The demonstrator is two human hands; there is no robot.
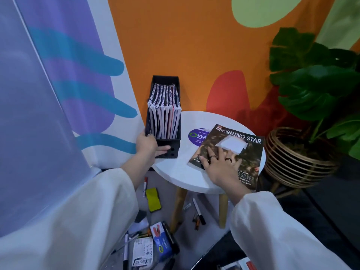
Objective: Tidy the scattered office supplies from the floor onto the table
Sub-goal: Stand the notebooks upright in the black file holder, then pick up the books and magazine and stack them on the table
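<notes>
Painted in orange, purple, teal and green shapes, the wall (185, 45) fills the background, with a leafy green plant in a woven rattan basket (296, 158) at three o'clock of the frame. Nearer the middle stands the round white table on wooden legs (175, 172). At its ten o'clock edge sits a tall black plastic file box (167, 149) packed with upright spiral-bound notebooks (164, 112). The left hand (149, 146) grips this box at its near corner, fingers curled around the front wall. A glossy dark magazine titled "Morning Star" (247, 158) lies flat at the table's three o'clock side, overhanging the rim, with a small white pad (231, 144) on its cover. The right hand (220, 162) rests flat on the magazine, fingers spread and straight, touching the pad's near edge. On the grey floor at six o'clock lie a yellow and black whiteboard eraser (153, 199), a stapler package (161, 242), a white marker (198, 211) and a red-capped marker (145, 186).
</notes>
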